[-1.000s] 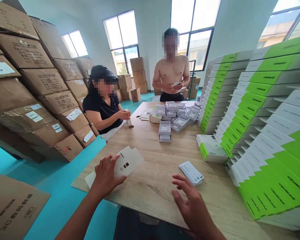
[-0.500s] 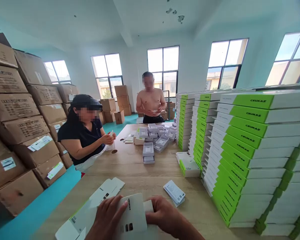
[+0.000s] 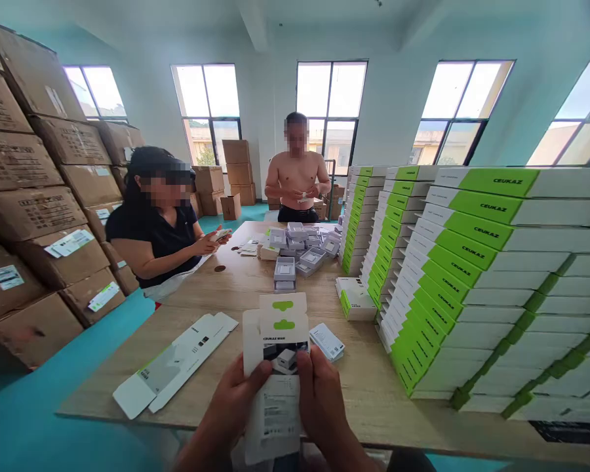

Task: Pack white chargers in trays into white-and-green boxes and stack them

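Note:
Between my two hands is a white and green folding carton (image 3: pixel 280 410), upright, with hang-tab flaps at its top and a printed picture on its face. My left hand (image 3: pixel 233 396) grips its left edge, thumb on the front. On the right edge, my right hand (image 3: pixel 327 396) closes the same way. Flat cartons (image 3: pixel 177 364) lie on the table to the left. Just behind my right hand sits a small stack of printed leaflets (image 3: pixel 327 342).
Tall stacks of CEUKAZ boxes (image 3: pixel 472 262) line the table's right side, with a lone box (image 3: pixel 356 298) beside them. Grey trays (image 3: pixel 299 252) are heaped at the far end. Two people sit or stand around the table (image 3: pixel 216 301). Cardboard boxes (image 3: pixel 29 210) rise at left.
The carton has turned to show its hang-tab side. My right hand has moved from its open end to its right edge. The view has tilted downward.

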Demonstrator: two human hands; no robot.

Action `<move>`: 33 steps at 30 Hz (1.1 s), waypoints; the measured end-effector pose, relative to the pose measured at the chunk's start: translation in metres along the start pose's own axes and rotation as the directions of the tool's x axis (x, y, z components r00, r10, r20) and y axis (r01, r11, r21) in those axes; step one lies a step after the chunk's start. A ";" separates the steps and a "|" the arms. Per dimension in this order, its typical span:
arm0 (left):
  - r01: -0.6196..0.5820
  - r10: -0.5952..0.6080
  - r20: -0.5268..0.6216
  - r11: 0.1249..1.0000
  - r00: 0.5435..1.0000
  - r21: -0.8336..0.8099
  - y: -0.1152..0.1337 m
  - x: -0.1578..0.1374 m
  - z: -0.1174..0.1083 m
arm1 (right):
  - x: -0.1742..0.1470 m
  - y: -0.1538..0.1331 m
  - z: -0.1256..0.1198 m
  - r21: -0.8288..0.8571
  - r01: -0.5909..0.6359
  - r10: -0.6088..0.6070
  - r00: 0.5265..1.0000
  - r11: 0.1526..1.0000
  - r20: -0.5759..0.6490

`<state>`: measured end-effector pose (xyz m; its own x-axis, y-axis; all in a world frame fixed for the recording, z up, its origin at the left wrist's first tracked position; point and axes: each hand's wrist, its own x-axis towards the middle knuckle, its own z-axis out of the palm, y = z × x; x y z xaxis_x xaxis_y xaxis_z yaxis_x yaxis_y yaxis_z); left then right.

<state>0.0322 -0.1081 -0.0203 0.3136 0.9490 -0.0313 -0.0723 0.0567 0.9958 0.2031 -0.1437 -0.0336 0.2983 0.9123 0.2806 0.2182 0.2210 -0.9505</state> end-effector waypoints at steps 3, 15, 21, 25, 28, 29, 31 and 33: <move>-0.083 0.069 -0.241 0.995 0.968 -0.047 -0.007 0.003 0.024 | 0.000 0.005 0.003 -0.007 -0.034 0.034 0.998 0.999 -0.050; 0.119 -0.189 -0.070 0.824 0.980 -0.554 -0.012 0.016 0.039 | 0.003 0.023 -0.019 0.356 -0.325 0.248 0.938 0.876 0.244; 0.098 0.097 0.527 0.939 0.844 -0.330 0.026 0.032 0.014 | 0.015 0.022 -0.035 0.253 -0.250 0.148 0.919 0.935 0.365; -0.309 0.215 0.430 0.937 0.877 0.161 0.045 0.034 0.006 | 0.030 -0.008 -0.048 0.305 -0.246 0.146 0.937 0.920 0.316; -0.520 0.239 0.496 0.637 0.835 0.570 0.053 0.029 0.001 | 0.036 -0.030 -0.057 0.449 -0.375 0.128 0.863 0.811 0.489; -0.566 0.232 0.536 0.537 0.812 0.626 0.055 0.028 0.001 | 0.037 -0.034 -0.058 0.454 -0.395 0.117 0.842 0.798 0.527; -0.641 0.245 0.599 0.408 0.763 0.650 0.057 0.026 0.002 | 0.039 -0.038 -0.060 0.457 -0.418 0.110 0.820 0.785 0.562; -0.701 0.298 0.635 0.342 0.713 0.626 0.057 0.025 0.005 | 0.039 -0.039 -0.059 0.482 -0.431 0.090 0.809 0.762 0.582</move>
<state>0.0409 -0.0823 0.0361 0.8031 0.4967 0.3292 0.3486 -0.8396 0.4166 0.2614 -0.1369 0.0223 -0.2796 0.9580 0.0643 -0.4105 -0.0587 -0.9100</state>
